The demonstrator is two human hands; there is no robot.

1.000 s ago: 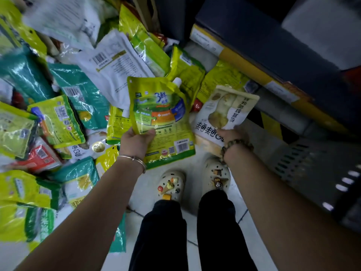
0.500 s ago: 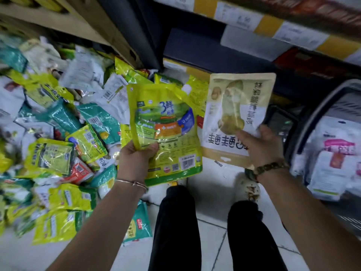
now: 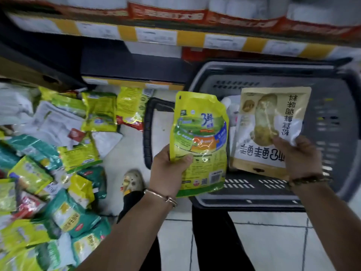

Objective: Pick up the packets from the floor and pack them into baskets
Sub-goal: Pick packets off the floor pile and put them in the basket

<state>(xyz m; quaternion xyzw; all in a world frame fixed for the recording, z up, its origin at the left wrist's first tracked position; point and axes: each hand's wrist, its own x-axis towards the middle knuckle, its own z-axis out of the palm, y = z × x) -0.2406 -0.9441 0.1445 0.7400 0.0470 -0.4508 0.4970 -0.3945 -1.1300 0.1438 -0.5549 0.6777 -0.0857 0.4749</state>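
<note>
Shop aisle, pale tiled floor (image 3: 254, 241), shelf edge (image 3: 156, 36) with yellow price strips across the top of my view. Entries, left to right:

1. Heap of packets (image 3: 48, 173), green, yellow, teal and white, loose on the floor at far left. Not yet packed.
2. Black looped bar (image 3: 147, 130) lying flat on the floor beside the basket. I take it for the basket's handle, though blur leaves me unsure.
3. Left hand (image 3: 168, 173), fingers and thumb clamped on the lower left edge of a yellow-green pouch (image 3: 201, 137). The pouch is upright and held over the basket's near left corner.
4. Right hand (image 3: 300, 159), pinching a beige packet (image 3: 269, 130) at its lower right corner. The packet is above the basket's interior with its print upside down.
5. Grey basket (image 3: 328, 124), slotted walls, on the floor at right, with a white packet (image 3: 230, 106) already inside.

Step in hand, as I judge it: two packets carried to the basket, about to be deposited. The next move calls for lowering both inside the rim, laying them flat on what is there, letting go, then going back to entry 1.
</note>
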